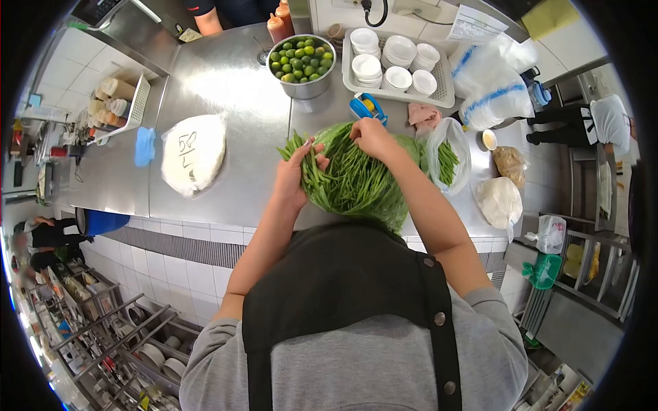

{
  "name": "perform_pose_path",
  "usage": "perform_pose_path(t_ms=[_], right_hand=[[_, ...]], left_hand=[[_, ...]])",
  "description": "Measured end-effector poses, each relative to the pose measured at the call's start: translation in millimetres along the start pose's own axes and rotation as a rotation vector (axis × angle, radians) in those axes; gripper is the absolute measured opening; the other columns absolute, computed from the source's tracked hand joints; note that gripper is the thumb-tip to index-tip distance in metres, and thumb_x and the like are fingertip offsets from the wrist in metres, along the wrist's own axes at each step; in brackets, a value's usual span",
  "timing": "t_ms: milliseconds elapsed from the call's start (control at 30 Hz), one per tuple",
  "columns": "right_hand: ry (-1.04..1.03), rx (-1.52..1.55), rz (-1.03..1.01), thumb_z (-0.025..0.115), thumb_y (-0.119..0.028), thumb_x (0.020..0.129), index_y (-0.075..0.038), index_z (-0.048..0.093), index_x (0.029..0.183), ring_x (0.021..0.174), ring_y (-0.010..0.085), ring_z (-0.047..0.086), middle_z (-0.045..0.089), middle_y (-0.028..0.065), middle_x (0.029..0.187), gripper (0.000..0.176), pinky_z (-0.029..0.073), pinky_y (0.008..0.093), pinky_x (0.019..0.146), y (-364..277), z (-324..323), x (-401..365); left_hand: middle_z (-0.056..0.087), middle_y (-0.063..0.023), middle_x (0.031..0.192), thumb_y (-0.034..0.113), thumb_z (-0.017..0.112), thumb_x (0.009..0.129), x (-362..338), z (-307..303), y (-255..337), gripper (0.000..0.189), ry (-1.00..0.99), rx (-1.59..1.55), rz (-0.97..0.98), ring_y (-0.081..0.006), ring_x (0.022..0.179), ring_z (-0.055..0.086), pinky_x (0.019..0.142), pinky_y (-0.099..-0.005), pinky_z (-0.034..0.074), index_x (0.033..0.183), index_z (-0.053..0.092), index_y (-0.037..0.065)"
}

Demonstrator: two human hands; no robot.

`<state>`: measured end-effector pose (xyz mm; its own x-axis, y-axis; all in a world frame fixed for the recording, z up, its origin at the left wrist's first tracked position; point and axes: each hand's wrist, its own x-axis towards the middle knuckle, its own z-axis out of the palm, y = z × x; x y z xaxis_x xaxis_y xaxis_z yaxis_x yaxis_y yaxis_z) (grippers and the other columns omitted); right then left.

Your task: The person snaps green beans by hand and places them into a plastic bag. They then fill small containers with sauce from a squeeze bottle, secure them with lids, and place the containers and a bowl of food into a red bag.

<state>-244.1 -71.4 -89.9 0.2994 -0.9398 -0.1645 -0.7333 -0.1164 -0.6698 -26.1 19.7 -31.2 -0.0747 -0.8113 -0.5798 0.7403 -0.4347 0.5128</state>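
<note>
A clear plastic bag (396, 212) lies open at the counter's front edge, filled with a heap of thin green beans (353, 178). My left hand (295, 171) is curled round a bunch of the beans at the left of the heap, their tips sticking up past the fingers. Over the top of the heap, my right hand (373, 140) is closed in a pinch on some beans; its fingertips are partly hidden. Beside the heap on the right, a white plastic bag (462, 147) stands open with more green beans (447, 163) inside.
Behind the heap are a blue tape dispenser (368, 109), a steel pot (308, 90) of limes and a white crate (439, 92) of stacked small dishes. A bag of white contents (194, 154) lies left. Another person's arm (208, 22) shows at the far side.
</note>
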Motion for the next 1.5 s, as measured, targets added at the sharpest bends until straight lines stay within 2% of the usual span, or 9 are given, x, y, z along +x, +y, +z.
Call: perform_pose_path(t_ms=[267, 367, 567, 800, 1000, 1200, 1300, 1400, 1500], right_hand=[[0.054, -0.126, 0.202, 0.083, -0.016, 0.078, 0.002, 0.073, 0.083, 0.081, 0.0384, 0.070, 0.071, 0.0230, 0.082, 0.021, 0.056, 0.0451, 0.073, -8.1, 14.1, 12.4], [0.128, 0.046, 0.067, 0.082, -0.017, 0.080, 0.002, 0.073, 0.083, 0.075, 0.0333, 0.070, 0.071, 0.0192, 0.078, 0.022, 0.055, 0.0405, 0.068, -5.1, 14.7, 7.7], [0.203, 0.477, 0.019, 0.077, -0.015, 0.085, 0.000, 0.075, 0.088, 0.069, 0.0161, 0.066, 0.070, 0.0091, 0.074, 0.015, 0.051, 0.0317, 0.065, -35.2, -27.5, -32.3], [0.289, 0.514, -0.154, 0.073, -0.013, 0.090, 0.002, 0.075, 0.093, 0.068, 0.0129, 0.061, 0.070, 0.0072, 0.078, 0.015, 0.048, 0.0291, 0.065, -72.4, -48.1, -83.4], [0.230, 0.550, 0.028, 0.073, -0.013, 0.092, 0.001, 0.072, 0.091, 0.071, 0.0099, 0.062, 0.069, 0.0044, 0.082, 0.014, 0.049, 0.0263, 0.066, -69.2, -50.3, -84.4], [-0.119, 1.688, 0.209, 0.071, -0.004, 0.091, -0.001, 0.069, 0.095, 0.076, 0.0093, 0.060, 0.064, 0.0002, 0.081, 0.006, 0.049, 0.0255, 0.073, -54.5, -50.2, -87.8], [0.067, 1.033, 0.092, 0.072, -0.005, 0.089, -0.001, 0.070, 0.104, 0.078, 0.0130, 0.062, 0.065, 0.0016, 0.087, 0.016, 0.051, 0.0273, 0.076, -44.9, -34.3, -88.7], [-0.162, 0.370, -0.102, 0.080, -0.012, 0.083, -0.003, 0.070, 0.112, 0.083, 0.0153, 0.064, 0.068, 0.0038, 0.099, 0.032, 0.052, 0.0295, 0.078, -42.1, -38.0, -98.0], [-0.278, 0.473, -0.070, 0.088, -0.020, 0.075, -0.004, 0.072, 0.109, 0.087, 0.0162, 0.065, 0.068, 0.0061, 0.108, 0.041, 0.053, 0.0319, 0.077, -62.1, -40.5, -109.8]], left_hand=[[0.067, -0.0059, 0.091, 0.015, 0.077, 0.091, 6.1, -2.8, -2.8, 0.028, -0.103, 0.098, -0.056, -0.0101, 0.067, 0.061, 0.060, -0.0263, 0.056, 0.112, 0.063, 0.002], [0.069, -0.0064, 0.091, 0.011, 0.079, 0.089, 8.8, 2.6, -6.2, 0.025, -0.175, 0.210, -0.059, -0.0096, 0.064, 0.060, 0.059, -0.0253, 0.054, 0.108, 0.064, 0.003], [0.075, -0.0107, 0.098, 0.001, 0.076, 0.085, 12.0, 11.6, -4.6, 0.022, -0.113, 0.425, 0.163, -0.0078, 0.065, 0.058, 0.062, -0.0246, 0.054, 0.106, 0.068, -0.003], [0.073, -0.0056, 0.084, -0.001, 0.080, 0.082, -0.7, 39.9, 3.0, 0.016, -0.315, 0.757, 0.323, -0.0090, 0.065, 0.061, 0.059, -0.0246, 0.050, 0.096, 0.074, -0.004], [0.071, -0.0039, 0.079, 0.000, 0.082, 0.081, -5.1, 46.4, 0.8, 0.017, -0.272, 0.922, 0.403, -0.0089, 0.063, 0.062, 0.058, -0.0241, 0.049, 0.095, 0.074, -0.003], [0.071, -0.0044, 0.077, 0.000, 0.082, 0.080, -5.1, 37.8, 0.9, 0.018, -0.233, 0.858, 0.427, -0.0091, 0.063, 0.062, 0.059, -0.0242, 0.050, 0.095, 0.073, -0.004], [0.071, -0.0057, 0.079, -0.001, 0.082, 0.081, -6.2, 38.9, 9.4, 0.019, -0.225, 0.763, 0.429, -0.0096, 0.064, 0.063, 0.059, -0.0243, 0.050, 0.096, 0.072, -0.005], [0.073, -0.0083, 0.083, -0.002, 0.081, 0.082, -1.9, 36.0, 16.1, 0.020, -0.223, 0.671, 0.426, -0.0103, 0.066, 0.063, 0.060, -0.0243, 0.050, 0.099, 0.072, -0.005], [0.074, -0.0116, 0.088, -0.002, 0.079, 0.083, 5.4, 32.5, 20.4, 0.022, -0.190, 0.583, 0.436, -0.0109, 0.067, 0.063, 0.061, -0.0243, 0.051, 0.103, 0.070, -0.006]])
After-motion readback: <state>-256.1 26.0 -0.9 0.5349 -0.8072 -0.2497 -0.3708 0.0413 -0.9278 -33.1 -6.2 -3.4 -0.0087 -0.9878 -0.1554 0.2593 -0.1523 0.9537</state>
